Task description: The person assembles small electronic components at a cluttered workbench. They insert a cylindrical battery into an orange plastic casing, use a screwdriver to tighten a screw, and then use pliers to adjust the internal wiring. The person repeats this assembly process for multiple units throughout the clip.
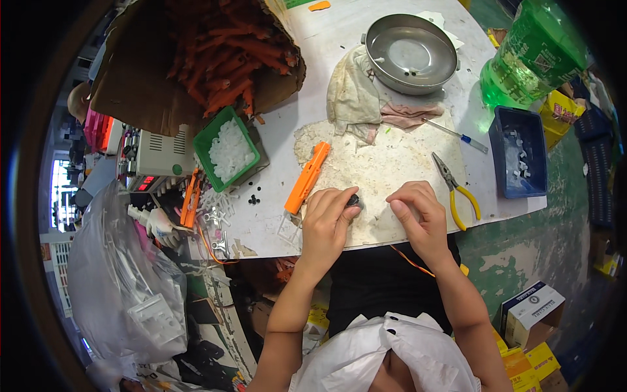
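Note:
My left hand (326, 217) is closed over the stained work mat, pinching a small black part (353, 200) between thumb and fingertips. Across from it, my right hand (421, 215) has its thumb and fingers drawn together; anything between the tips is too small to make out. Just beyond my left hand lies a long orange plastic casing (307, 178). To the right of my right hand rest pliers with yellow handles (465, 204), jaws pointing away. A screwdriver with a clear and blue handle (471, 142) lies farther back.
A green tray (258, 159) holds small translucent pieces; a blue bin (519, 185) has small white parts. Behind are a metal pan (390, 81), a rag (353, 98) and a green bottle (516, 81). A cardboard box (140, 85) of orange casings stands far left, near a control unit (163, 157).

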Available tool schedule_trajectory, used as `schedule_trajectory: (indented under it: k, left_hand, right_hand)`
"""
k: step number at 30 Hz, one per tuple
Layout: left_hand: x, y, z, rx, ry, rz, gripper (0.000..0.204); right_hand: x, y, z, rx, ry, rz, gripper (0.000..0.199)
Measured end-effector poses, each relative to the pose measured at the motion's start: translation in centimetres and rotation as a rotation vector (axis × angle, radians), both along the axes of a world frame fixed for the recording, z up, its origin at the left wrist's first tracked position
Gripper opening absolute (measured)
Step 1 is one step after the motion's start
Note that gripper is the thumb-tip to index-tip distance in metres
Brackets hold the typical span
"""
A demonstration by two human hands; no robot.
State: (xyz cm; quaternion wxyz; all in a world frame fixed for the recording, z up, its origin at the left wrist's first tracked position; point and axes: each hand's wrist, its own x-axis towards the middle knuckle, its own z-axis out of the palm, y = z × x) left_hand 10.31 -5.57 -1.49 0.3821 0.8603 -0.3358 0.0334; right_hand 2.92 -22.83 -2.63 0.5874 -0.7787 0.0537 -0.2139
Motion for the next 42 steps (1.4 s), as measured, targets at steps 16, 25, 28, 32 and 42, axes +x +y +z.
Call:
schedule_trajectory:
  k: [16,25,28,32,42]
  left_hand:
    - [-0.6,-0.6,-0.4,0.003,-0.275,-0.093,0.028]
    - [-0.2,-0.5,-0.3,-0.089,-0.174,-0.109,0.029]
    - [-0.3,-0.2,-0.2,-0.096,-0.169,-0.107,0.028]
    - [-0.5,-0.1,-1.1,-0.126,-0.166,-0.103,0.027]
    - [-0.6,-0.2,-0.6,-0.134,-0.171,-0.118,0.024]
  right_hand:
    - [2.2,0.7,2.5,-0.269,0.047,0.206,0.017]
    - [4.3,0.0,4.6,-0.577,0.270,0.414,0.013]
    - [4.3,0.3,4.6,-0.752,0.229,0.464,0.006]
    - [3.8,0.8,5.4,-0.825,0.226,0.451,0.004]
    - [3.0,1.2,4.1,-0.870,0.147,0.368,0.002]
